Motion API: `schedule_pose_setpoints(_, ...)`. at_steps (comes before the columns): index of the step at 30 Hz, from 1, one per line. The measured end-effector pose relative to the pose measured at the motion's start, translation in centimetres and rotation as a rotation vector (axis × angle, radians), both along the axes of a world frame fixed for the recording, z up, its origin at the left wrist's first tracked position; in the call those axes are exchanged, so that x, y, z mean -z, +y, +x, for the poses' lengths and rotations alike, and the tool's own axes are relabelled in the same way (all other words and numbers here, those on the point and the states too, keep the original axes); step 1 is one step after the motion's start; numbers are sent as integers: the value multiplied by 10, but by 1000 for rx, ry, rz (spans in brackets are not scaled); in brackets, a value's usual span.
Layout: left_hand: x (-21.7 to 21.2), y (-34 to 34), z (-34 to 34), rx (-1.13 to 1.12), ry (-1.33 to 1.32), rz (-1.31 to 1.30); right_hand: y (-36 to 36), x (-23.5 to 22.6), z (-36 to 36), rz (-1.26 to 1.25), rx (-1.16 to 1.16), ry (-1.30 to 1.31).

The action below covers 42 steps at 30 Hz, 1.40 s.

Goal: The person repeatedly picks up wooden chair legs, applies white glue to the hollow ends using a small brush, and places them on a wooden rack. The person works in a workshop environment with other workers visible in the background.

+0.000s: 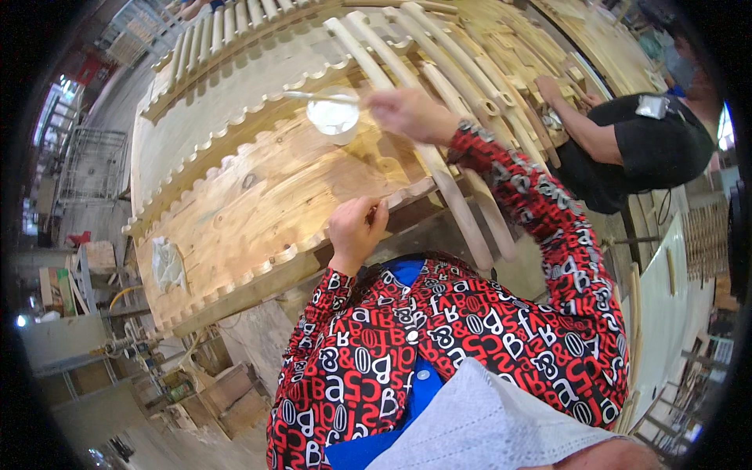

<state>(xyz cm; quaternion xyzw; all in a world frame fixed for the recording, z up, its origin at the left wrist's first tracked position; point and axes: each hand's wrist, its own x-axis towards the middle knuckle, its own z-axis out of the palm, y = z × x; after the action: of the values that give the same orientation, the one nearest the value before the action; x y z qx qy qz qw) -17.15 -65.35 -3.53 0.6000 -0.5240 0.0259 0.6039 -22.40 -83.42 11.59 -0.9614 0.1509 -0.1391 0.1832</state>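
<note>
My right hand [411, 113], a little blurred, is closed on one end of a thin pale stick [301, 95]. The stick reaches left across the top of a white tub [337, 131] with white, paste-like stuff inside. Whether the stick has a brush tip I cannot tell. My left hand [356, 231] is curled into a fist by the scalloped near edge of a plywood worktable [258, 211]. What its fingers hold, if anything, is hidden. Right of the tub, long round wooden poles [454, 204] lie across the table, some jutting past its near edge.
Scalloped wooden strips [204, 141] run along the table, and more rods [211, 35] lie in notches at the far side. A crumpled white cloth or bag [168, 265] lies at the left end. A co-worker in black [650, 149] works at the right among wooden pieces.
</note>
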Motion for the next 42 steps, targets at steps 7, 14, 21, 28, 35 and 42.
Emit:
schedule_pose_setpoints(7, 4, -14, -4, -38, -108, -72, -26, -74, 5, -1035, 41, 344)
schedule_pose_setpoints(14, -6, -21, -7, -44, -144, -129, -30, -53, 51, -1035, -44, 485)
schedule_pose_setpoints(21, -10, -13, -5, -52, -161, -26, -76, -49, 16, -325, 194, 401)
schedule_pose_setpoints(28, -15, -9, -6, -46, -161, 19, -94, -23, -19, 149, 172, 123)
schedule_pose_setpoints(35, -17, -11, -5, -39, -189, -23, -89, -31, -21, 65, 131, 210)
schedule_pose_setpoints(42, -19, -13, -6, -42, -206, 4, -58, -53, 20, -707, 45, 391)
